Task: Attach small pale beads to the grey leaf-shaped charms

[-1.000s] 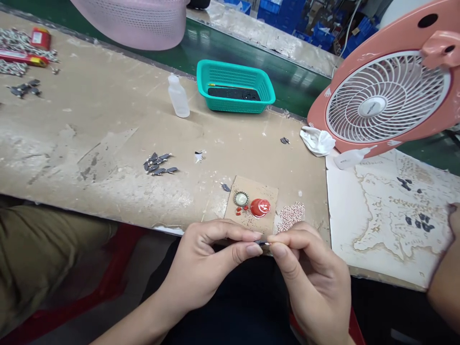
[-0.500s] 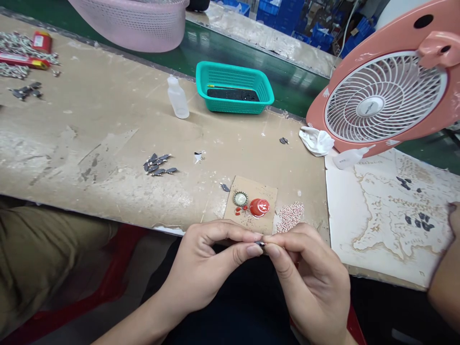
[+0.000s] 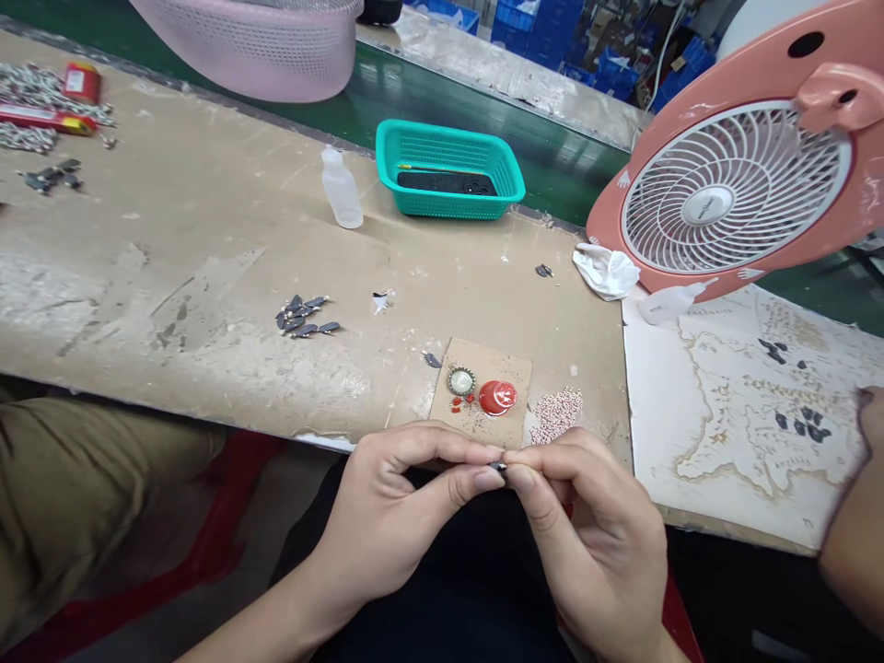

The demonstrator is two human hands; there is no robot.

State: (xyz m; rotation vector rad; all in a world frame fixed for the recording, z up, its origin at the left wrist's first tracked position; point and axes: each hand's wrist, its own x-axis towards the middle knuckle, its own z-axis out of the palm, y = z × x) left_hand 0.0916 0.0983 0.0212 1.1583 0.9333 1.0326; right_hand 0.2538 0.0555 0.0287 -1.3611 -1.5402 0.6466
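A table spans ahead. At its near edge, my left hand and right hand meet, both pinching. Beyond them, a card lies at twelve o'clock, pink beads at one. Gripped between my fingertips: a dark piece. I'm seemingly working its end; next calls for steady pressure.

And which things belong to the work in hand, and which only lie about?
Likely the job: small dark pinched piece; grey leaf-shaped pieces; tiny pinkish beads; brown cardboard square.

Probably lying about: pink plastic fan; rectangular teal basket; black phone.
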